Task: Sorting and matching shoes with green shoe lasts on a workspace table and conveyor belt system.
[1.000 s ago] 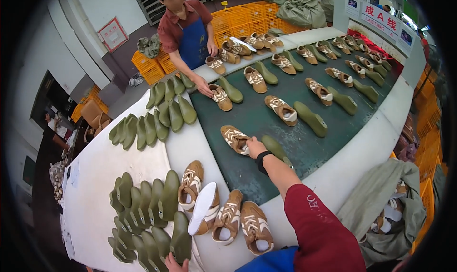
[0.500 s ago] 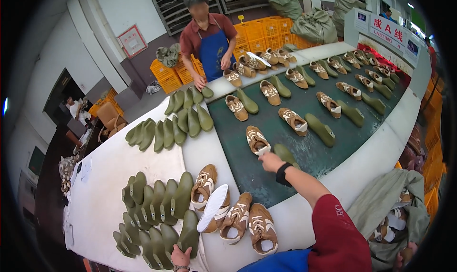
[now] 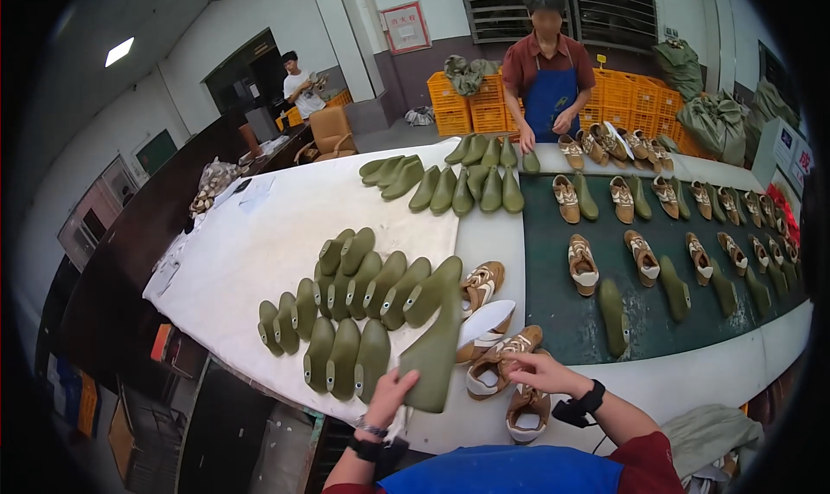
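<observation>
My left hand point(image 3: 391, 397) is closed on the lower end of an olive-green shoe last point(image 3: 434, 351), raised and tilted at the near end of the other lasts. Over a brown sneaker point(image 3: 494, 375) with white stripes reaches my right hand point(image 3: 552, 376), its fingers stretched out and apart; whether they touch the shoe I cannot tell. Close by lie another brown sneaker point(image 3: 527, 412), a white sole point(image 3: 487, 323) turned up and a further sneaker point(image 3: 481, 285). Rows of green lasts point(image 3: 344, 356) stand to the left of my left hand on a white cloth.
A dark green belt point(image 3: 562, 330) carries sneakers point(image 3: 584, 265) paired with lasts point(image 3: 615, 317). Across the table, a person in a blue apron point(image 3: 550, 96) touches a last point(image 3: 531, 161) beside more lasts point(image 3: 475, 191). Orange crates point(image 3: 618, 101) stand behind. A grey-green sack point(image 3: 713, 442) lies at right.
The view has swung left. My left hand has lifted a last from the near group. From the sneaker on the belt, my right hand has come back to the sneakers near me.
</observation>
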The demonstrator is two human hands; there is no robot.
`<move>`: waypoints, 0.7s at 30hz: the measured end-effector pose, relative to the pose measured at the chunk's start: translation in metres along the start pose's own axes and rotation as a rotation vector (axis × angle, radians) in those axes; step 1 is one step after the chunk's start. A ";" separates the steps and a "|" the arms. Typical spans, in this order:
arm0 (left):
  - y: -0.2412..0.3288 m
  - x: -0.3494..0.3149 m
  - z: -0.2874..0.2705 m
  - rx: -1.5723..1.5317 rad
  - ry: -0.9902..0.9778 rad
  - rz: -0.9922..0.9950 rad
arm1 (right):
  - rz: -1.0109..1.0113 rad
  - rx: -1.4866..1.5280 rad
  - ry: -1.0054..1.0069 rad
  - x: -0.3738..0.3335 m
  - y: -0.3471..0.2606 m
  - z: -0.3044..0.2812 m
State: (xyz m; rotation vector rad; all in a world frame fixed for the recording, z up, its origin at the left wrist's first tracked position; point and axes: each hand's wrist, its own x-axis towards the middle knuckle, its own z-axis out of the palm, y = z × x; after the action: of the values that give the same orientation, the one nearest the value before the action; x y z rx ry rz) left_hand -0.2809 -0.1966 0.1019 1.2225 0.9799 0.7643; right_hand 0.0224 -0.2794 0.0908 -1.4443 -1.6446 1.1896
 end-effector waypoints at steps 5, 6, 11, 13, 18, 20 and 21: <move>0.028 -0.002 0.087 0.442 -0.312 0.249 | 0.013 0.930 0.057 0.005 -0.020 0.013; 0.028 0.001 0.094 0.502 -0.490 0.291 | -0.009 1.166 0.168 0.000 -0.012 0.003; -0.011 0.017 0.047 0.708 -0.656 0.232 | 0.147 1.362 0.292 -0.018 0.062 -0.061; -0.028 0.019 0.006 0.763 -0.448 0.090 | 0.209 1.394 0.265 -0.019 0.100 -0.075; -0.070 0.029 -0.084 0.901 0.017 0.035 | 0.326 1.520 0.277 0.019 0.164 -0.098; -0.079 0.035 -0.102 0.918 0.135 0.090 | 0.395 1.095 0.580 0.037 0.192 -0.102; -0.078 0.035 -0.107 1.008 0.185 0.095 | 0.469 0.658 0.605 0.042 0.195 -0.101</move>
State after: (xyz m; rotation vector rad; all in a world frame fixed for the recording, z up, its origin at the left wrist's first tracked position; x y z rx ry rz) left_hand -0.3665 -0.1375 0.0128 2.0911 1.5500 0.4398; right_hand 0.1821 -0.2189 -0.0531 -1.5551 -0.4504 1.2060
